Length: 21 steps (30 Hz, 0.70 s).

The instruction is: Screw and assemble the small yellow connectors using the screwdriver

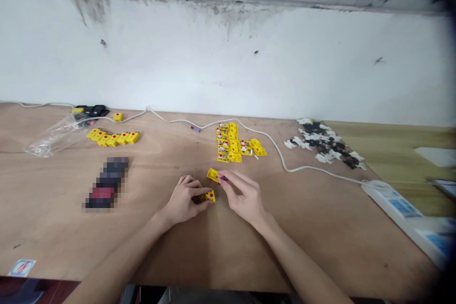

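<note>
One lone yellow plug (118, 117) sits behind a row of about six yellow plugs (113, 140), with one clear bag (53, 138) beside them; the open yellow pieces (233, 142) in the middle overlap too much to count surely. One pile of black-and-white bits (320, 142) lies right, on a brown wooden table (160, 256) against a stained white wall (213, 57). The left hand (188, 199) grips one red-dotted yellow part (211, 195) between thumb and forefinger; the right hand (245, 194) pinches a small purple thing (223, 178) — fingers closed — beside one yellow shell (212, 174), whether gripping it I cannot tell.
</note>
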Motion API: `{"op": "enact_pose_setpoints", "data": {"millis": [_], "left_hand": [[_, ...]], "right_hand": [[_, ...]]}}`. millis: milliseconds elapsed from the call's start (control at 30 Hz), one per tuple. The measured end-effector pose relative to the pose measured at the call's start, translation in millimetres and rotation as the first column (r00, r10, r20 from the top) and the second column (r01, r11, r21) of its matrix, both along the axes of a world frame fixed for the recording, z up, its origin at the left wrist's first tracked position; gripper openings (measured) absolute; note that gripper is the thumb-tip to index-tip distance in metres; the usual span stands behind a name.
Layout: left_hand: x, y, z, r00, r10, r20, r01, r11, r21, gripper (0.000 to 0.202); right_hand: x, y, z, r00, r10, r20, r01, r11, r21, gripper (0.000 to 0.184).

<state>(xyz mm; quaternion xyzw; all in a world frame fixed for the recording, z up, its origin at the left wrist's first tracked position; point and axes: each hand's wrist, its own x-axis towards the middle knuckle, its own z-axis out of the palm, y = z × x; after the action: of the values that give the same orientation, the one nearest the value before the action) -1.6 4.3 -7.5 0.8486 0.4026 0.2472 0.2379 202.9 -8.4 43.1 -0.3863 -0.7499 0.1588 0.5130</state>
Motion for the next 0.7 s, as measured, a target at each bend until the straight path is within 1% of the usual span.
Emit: {"op": "enact_pose_setpoints", "data": {"millis": [167, 333, 433, 533, 600, 667, 700], "left_hand": [[0.1, 0.3, -0.5, 1.0, 0.0, 0.0, 0.0, 1.0, -0.003, 0.031], [0.3, 0.0, 1.3, 1.0, 0.001, -0.016, -0.001, 1.0, -0.001, 0.031], [0.5, -0.4, 3.2, 1.0, 0.0, -0.019, 0.0, 1.0, -0.004, 0.031], [0.8, -0.5, 4.4, 1.0, 0.0, -0.022, 0.0, 1.0, -0.007, 0.029], [0.9, -0.4, 4.4, 1.0, -0.002, -0.023, 0.002, 1.0, -0.008, 0.03], [0.8, -0.2, 3.9, 1.0, -0.005, -0.022, 0.004, 1.0, -0.008, 0.03], [0.7, 0.0, 3.6, 1.0, -0.006, -0.022, 0.006, 1.0, -0.008, 0.03]], "right_hand": [[2.3, 0.7, -3.1, 0.997, -0.065, -0.033, 0.066, 0.998, 0.021, 0.034], [2.7, 1.5, -4.5, 0.997, -0.052, -0.056, 0.05, 0.998, -0.037, 0.028], [1.8, 1.6, -6.9, 0.996, -0.064, -0.064, 0.059, 0.995, -0.074, 0.025], [1.4, 2.5, -4.9, 0.994, -0.077, -0.071, 0.069, 0.992, -0.11, 0.021], [2.4, 4.5, -0.1, 0.998, -0.038, -0.049, 0.031, 0.988, -0.149, 0.022], [4.2, 8.2, 6.0, 0.998, 0.058, -0.017, -0.06, 0.975, -0.214, 0.028], [5.3, 10.8, 8.8, 0.993, 0.113, -0.017, -0.113, 0.96, -0.257, 0.032]]}}
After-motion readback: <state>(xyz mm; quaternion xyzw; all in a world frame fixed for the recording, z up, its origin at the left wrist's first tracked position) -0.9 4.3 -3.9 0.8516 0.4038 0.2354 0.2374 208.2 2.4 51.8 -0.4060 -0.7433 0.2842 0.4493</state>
